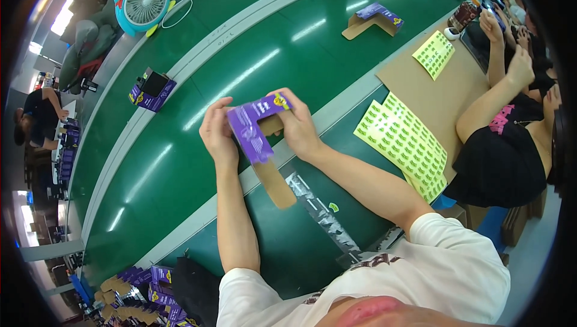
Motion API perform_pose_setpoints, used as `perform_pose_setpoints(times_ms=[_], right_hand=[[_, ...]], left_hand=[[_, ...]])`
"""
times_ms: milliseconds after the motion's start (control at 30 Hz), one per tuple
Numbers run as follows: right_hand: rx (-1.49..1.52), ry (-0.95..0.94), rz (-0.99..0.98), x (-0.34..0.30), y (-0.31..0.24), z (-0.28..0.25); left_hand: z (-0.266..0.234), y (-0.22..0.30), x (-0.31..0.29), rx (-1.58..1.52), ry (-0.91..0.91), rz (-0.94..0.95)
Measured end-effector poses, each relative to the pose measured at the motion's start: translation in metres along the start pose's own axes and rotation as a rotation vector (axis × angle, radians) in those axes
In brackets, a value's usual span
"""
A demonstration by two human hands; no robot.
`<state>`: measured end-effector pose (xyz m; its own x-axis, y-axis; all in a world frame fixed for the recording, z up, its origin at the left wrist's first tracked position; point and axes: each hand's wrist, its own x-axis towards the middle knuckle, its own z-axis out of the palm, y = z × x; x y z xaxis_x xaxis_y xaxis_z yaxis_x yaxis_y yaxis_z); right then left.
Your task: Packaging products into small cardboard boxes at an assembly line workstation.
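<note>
Between my two hands is a purple printed cardboard box [249, 131], folded into an angled shape with a cut-out and a long bare brown flap [275, 186] hanging toward me. My left hand [219, 131] grips its left side, the fingertips partly behind the card. My right hand [299, 124] holds the right end near a yellow printed mark, its thumb and fingers around the edge. Below the box, a strip of silvery tape [321, 213] is stuck on the green table, with a small green-yellow sticker [333, 207] beside it.
Sheets of yellow-green stickers [402, 140] lie to the right, another sheet [434, 55] on brown cardboard. On the green belt [198, 98] are a purple box with a black item [151, 91] and an open carton [375, 20]. A blue fan [144, 3] stands far left. Co-workers sit right.
</note>
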<state>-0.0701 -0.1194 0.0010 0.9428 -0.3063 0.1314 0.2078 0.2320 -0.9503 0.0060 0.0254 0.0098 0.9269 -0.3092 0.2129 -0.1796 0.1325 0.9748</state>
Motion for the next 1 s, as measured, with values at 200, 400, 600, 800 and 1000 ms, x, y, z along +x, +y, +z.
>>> perform_pose_setpoints(times_ms=[200, 400, 600, 800, 1000], right_hand=[[0.054, 0.135, 0.043, 0.001, -0.001, 0.004], [-0.230, 0.097, -0.138, 0.004, 0.008, 0.006], [-0.166, 0.204, -0.155, 0.000, 0.002, 0.015], [-0.414, 0.237, -0.274, 0.015, -0.011, 0.003], [-1.673, 0.381, -0.656, 0.094, -0.082, -0.081]], left_hand=[[-0.004, 0.004, -0.005, -0.482, -0.168, -0.235], [-0.010, 0.008, 0.001, -0.293, -0.290, -0.242], [-0.010, 0.005, 0.007, -0.361, -0.053, -0.200], [-0.009, -0.006, 0.016, -0.618, 0.095, -0.092], [-0.025, -0.008, 0.014, -0.994, 0.054, -0.207]])
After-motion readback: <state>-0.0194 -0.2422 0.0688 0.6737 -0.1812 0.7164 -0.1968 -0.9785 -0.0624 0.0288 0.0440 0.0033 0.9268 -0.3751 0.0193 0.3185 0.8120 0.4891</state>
